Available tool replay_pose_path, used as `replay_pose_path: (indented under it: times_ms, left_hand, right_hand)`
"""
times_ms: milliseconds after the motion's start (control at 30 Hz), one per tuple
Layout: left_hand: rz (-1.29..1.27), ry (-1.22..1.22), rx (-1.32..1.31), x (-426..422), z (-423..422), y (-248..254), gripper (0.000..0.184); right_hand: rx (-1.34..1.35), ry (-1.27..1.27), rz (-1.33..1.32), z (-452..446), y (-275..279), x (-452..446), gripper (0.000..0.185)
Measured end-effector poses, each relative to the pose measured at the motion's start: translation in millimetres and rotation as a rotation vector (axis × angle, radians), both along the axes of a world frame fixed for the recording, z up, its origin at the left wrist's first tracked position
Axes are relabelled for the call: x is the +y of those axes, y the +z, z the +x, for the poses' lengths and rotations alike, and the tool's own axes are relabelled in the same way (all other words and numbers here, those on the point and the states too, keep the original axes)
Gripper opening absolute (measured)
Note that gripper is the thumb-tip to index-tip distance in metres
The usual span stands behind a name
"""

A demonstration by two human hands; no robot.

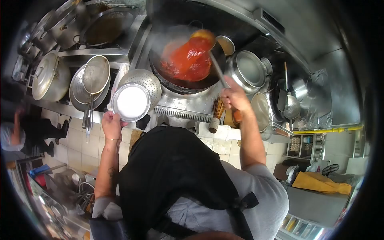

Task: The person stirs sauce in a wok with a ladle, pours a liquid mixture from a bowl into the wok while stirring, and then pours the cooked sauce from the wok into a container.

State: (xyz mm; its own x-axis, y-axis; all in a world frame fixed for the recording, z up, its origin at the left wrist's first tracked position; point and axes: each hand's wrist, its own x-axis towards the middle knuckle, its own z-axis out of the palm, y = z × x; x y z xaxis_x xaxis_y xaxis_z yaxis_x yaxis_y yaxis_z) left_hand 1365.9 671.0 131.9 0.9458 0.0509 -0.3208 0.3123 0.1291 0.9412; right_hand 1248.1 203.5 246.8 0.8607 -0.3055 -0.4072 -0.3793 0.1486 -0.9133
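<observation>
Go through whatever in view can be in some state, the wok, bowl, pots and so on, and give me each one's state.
Wide black wok: holding glossy red sauce, hazy above.
Round metal bowl: white contents, held by left hand.
Long-handled metal ladle: gripped by right hand.
Large silver pot: lid on.

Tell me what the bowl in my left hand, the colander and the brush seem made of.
The bowl in your left hand looks like smooth metal, perhaps stainless steel: its rim shines silvery. The colander seems duller grey metal, possibly aluminium, with a soft sheen. The brush looks like unpolished bamboo or similar: stiff tan strands, bundled.
</observation>
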Motion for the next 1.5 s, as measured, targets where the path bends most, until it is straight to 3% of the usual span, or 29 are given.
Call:
replay_pose_path:
  times_ms: [133, 167, 233, 333, 467, 567, 633, 667, 733, 767, 833, 867, 933, 967, 1033, 1100, 1167, 1233, 1400, 1467, 1500]
  left_hand:
    - [0.027, -0.006, 0.011, -1.4, 0.0, 3.4, 0.008]
    - [0.027, -0.007, 0.01, -2.0, 1.5, 1.9, 0.008]
    - [0.009, -0.022, 0.004, 0.2, 0.9, -4.4, 0.008]
    - [0.01, -0.024, 0.0, 0.2, 1.4, -6.3, 0.008]
    - [0.006, -0.025, 0.014, -0.5, 0.4, -6.1, 0.008]
    - [-0.028, -0.025, 0.008, 2.7, -0.4, -9.6, 0.008]
    - [-0.017, -0.003, 0.0, 1.3, -2.5, -9.3, 0.008]
    - [-0.018, -0.005, -0.002, 1.1, -3.9, -7.3, 0.008]
    - [-0.004, 0.008, 0.003, -0.1, -5.6, -2.9, 0.008]
    - [-0.006, 0.012, 0.002, -0.4, -6.5, -3.1, 0.008]
    - [-0.003, 0.013, -0.01, 0.0, -8.4, -3.4, 0.009]
    - [-0.004, 0.019, -0.011, 1.3, -9.6, -3.2, 0.009]
    - [0.005, -0.003, 0.004, 2.3, -10.2, -2.6, 0.01]
    - [0.005, 0.0, 0.002, 2.1, -10.9, -1.7, 0.01]
    - [0.025, -0.01, 0.022, 1.3, -12.0, 1.1, 0.01]
    - [0.032, -0.017, 0.02, 2.1, -13.2, 0.8, 0.01]
    - [0.03, -0.017, 0.013, 0.9, -13.4, 1.4, 0.009]
    - [0.018, -0.018, -0.003, -0.1, -13.4, 3.1, 0.009]
    - [0.003, -0.019, -0.009, 0.5, -15.2, 0.1, 0.009]
    - [0.005, -0.026, -0.012, 0.4, -14.7, -0.2, 0.01]
    - [0.006, -0.034, -0.007, 1.3, -14.5, -1.5, 0.01]
  right_hand:
    - [0.024, 0.015, -0.635, -11.4, 73.5, -4.1, 0.074]
    - [0.024, 0.013, -0.635, -12.4, 84.7, -8.3, 0.074]
    - [-0.091, -0.013, -1.003, -17.6, 100.1, -14.0, 0.074]
    - [0.052, -0.064, -1.007, -15.9, 121.4, 1.4, 0.075]
    - [-0.136, -0.081, -0.938, -13.3, 67.8, 8.8, 0.073]
    - [-0.13, 0.015, -0.959, -6.2, -15.0, -27.5, 0.073]
    - [-0.183, 0.105, -1.411, -3.0, -66.6, -54.4, 0.073]
    - [-0.184, 0.103, -1.412, -3.8, -79.2, -54.3, 0.073]
    - [0.131, 0.061, -1.243, -0.9, -94.0, -42.8, 0.072]
    - [0.128, 0.064, -1.245, -1.1, -95.5, -29.9, 0.072]
    - [0.239, 0.026, -0.89, -4.5, -100.3, 5.3, 0.074]
    - [0.236, 0.031, -0.891, -5.7, -104.7, 26.0, 0.074]
    - [0.163, -0.084, -0.121, -5.1, -110.8, 55.0, 0.06]
    - [0.161, -0.081, -0.121, -2.2, -109.8, 52.3, 0.06]
    - [-0.12, -0.149, 1.097, 7.1, -105.8, 38.8, 0.04]
    - [0.004, -0.233, 1.13, 21.0, -70.2, 23.1, 0.035]
    - [0.028, 0.012, 0.402, 26.6, -102.2, 5.7, 0.054]
    - [-0.059, 0.122, -0.813, 21.8, -173.6, 0.9, 0.072]
    - [0.132, -0.013, -0.717, -2.7, -139.9, 69.2, 0.082]
    - [0.087, -0.12, 0.133, 2.7, -121.2, 66.5, 0.075]
    - [0.088, -0.128, 0.138, 6.5, -114.5, 59.4, 0.075]
